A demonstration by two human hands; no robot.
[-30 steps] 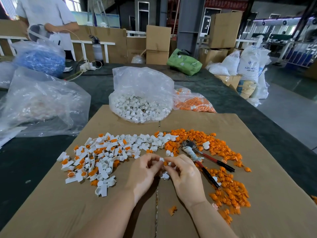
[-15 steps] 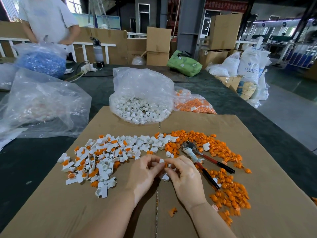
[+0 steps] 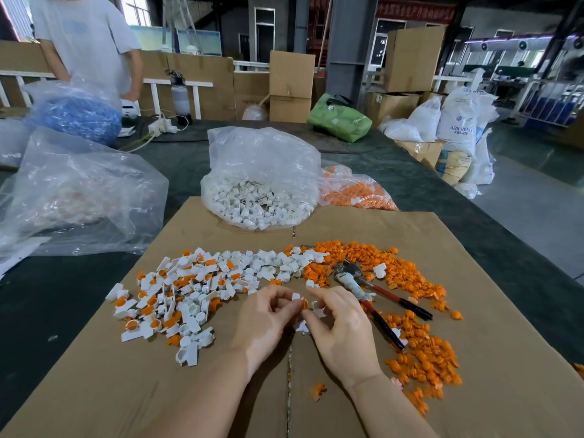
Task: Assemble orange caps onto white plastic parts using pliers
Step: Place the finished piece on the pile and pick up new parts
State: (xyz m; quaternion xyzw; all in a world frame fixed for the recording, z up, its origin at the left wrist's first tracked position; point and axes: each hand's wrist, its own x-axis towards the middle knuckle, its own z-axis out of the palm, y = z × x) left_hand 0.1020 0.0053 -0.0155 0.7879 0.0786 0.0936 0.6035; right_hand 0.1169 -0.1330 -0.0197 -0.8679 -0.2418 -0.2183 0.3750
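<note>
Head view, both hands' grip (image 3: 301,306) pinching white part (image 3: 296,296), orange cap (image 3: 304,303)

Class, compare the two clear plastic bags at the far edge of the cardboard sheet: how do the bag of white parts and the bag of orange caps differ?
The bag of white parts holds white pieces; the bag of orange caps holds orange ones. The white-part bag stands taller, its plastic billowing upward; the orange-cap bag lies low and flatter. The white-part bag sits centrally, overlapping the cardboard sheet; the orange-cap bag lies partly behind it, to its right. Both are clear plastic.

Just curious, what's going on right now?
Left hand and right hand pinch white part with orange cap. Pliers lie unused. Nothing blocking.
</note>
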